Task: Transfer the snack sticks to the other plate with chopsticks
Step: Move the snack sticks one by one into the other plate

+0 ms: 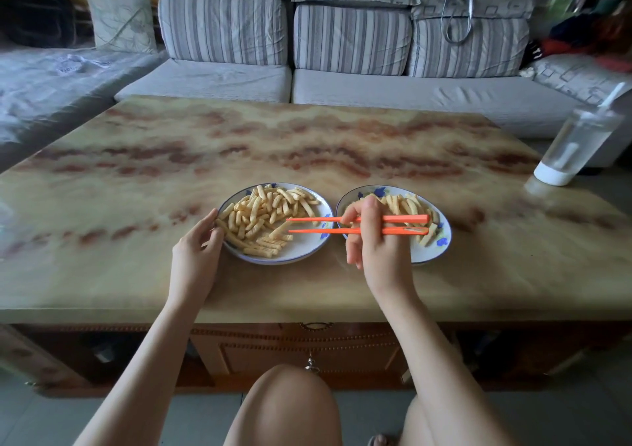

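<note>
The right hand [371, 240] grips the chopsticks [314, 219], tips parted over the left plate's [307, 243] right side, at the edge of the sticks [260, 216]. The left hand [195, 250] holds that plate's left rim. Best to steady it, pinch one stick mid-length and lift level.

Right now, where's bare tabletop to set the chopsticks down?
Bare table behind the left plate and right plate up to the sofa-side edge; also between right plate and bottle. Crowded: plate gap, bridged by chopsticks.
</note>
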A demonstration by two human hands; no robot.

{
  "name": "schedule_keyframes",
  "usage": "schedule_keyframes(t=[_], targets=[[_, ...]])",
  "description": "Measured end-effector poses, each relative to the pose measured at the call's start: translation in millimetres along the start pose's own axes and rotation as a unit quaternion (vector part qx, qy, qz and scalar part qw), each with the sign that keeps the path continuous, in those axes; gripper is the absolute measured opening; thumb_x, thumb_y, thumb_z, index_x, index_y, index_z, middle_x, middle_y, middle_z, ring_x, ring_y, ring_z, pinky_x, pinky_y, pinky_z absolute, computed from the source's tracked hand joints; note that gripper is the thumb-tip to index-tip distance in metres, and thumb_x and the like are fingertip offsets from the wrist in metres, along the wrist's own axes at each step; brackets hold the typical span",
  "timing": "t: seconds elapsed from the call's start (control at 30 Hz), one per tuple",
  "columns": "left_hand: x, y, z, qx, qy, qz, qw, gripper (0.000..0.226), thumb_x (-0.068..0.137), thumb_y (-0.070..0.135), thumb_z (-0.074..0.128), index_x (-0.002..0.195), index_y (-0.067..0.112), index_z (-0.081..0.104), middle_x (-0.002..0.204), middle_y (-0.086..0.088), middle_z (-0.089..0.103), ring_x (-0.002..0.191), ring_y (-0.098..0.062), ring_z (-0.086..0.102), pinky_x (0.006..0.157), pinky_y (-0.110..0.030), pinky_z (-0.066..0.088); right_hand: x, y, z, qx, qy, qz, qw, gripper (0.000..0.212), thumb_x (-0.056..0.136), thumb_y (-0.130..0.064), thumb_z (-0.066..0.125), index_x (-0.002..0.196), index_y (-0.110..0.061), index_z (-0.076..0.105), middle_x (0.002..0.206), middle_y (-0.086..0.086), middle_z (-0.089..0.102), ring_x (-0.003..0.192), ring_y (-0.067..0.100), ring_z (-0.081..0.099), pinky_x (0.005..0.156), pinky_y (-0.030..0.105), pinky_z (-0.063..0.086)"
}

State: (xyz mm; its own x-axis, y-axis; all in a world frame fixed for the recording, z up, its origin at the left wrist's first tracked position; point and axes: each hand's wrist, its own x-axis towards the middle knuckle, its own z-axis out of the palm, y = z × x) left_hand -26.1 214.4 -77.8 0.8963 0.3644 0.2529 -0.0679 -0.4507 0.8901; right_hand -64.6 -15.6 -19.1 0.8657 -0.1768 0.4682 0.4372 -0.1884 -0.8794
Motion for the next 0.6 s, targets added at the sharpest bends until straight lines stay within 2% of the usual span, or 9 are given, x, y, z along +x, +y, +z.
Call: schedule_keyframes(t=[0.1,0.23,0.33,0.4,0.5,0.6], targets=[[0,0,0,-0.001,0.001,-0.002,1.0,0.039,0.094,0.016,0.052,0.133,0.018,0.056,0.121,0.0,0.062,0.102,0.002,0.05,0.069,0.006,0.031,3,4,5,-0.005,-0.004,-0.008,1.0,0.045,0.099,-0.035,0.03,0.073,-0.01,0.056,0.037,-0.003,0.038,0.032,0.012,0.036,0.041,0.018,0.028],[0,1,1,-0.002,0.003,0.003,1.0,0.038,0.094,0.015,0.052,0.132,0.016,0.056,0.117,0.003,0.061,0.102,0.002,0.049,0.069,0.008,0.029,2,6,11,0.006,-0.018,0.009,1.0,0.045,0.098,-0.035,0.03,0.076,-0.005,0.055,0.039,-0.004,0.04,0.033,0.011,0.036,0.041,0.018,0.029],[-1,3,0,-0.004,0.003,0.004,1.0,0.038,0.094,0.014,0.052,0.132,0.015,0.056,0.111,0.008,0.058,0.102,0.001,0.049,0.067,0.009,0.029,2,5,12,0.018,-0.006,0.014,1.0,0.044,0.097,-0.036,0.03,0.069,-0.011,0.053,0.039,-0.002,0.039,0.034,0.015,0.037,0.042,0.018,0.031],[-2,4,0,-0.007,0.002,0.003,1.0,0.038,0.094,0.013,0.051,0.132,0.014,0.056,0.108,0.011,0.055,0.102,0.001,0.049,0.066,0.009,0.029,-1,2,10,0.031,0.016,0.005,0.999,0.043,0.098,-0.035,0.03,0.066,-0.016,0.05,0.039,0.002,0.039,0.035,0.018,0.037,0.041,0.021,0.03],[-2,4,0,-0.006,0.002,0.003,1.0,0.038,0.094,0.014,0.051,0.132,0.015,0.056,0.109,0.012,0.055,0.102,0.001,0.049,0.067,0.009,0.029,-4,-3,2,0.047,0.073,-0.003,0.996,0.042,0.099,-0.033,0.029,0.068,-0.013,0.049,0.041,0.012,0.04,0.036,0.027,0.038,0.037,0.025,0.029],[-2,4,0,-0.01,0.003,-0.002,1.0,0.038,0.094,0.015,0.052,0.132,0.017,0.056,0.106,0.012,0.057,0.099,0.002,0.05,0.066,0.008,0.03,-3,-5,-10,0.058,0.146,-0.005,0.988,0.043,0.101,-0.034,0.029,0.068,-0.015,0.048,0.041,0.001,0.043,0.037,0.022,0.04,0.039,0.024,0.032]])
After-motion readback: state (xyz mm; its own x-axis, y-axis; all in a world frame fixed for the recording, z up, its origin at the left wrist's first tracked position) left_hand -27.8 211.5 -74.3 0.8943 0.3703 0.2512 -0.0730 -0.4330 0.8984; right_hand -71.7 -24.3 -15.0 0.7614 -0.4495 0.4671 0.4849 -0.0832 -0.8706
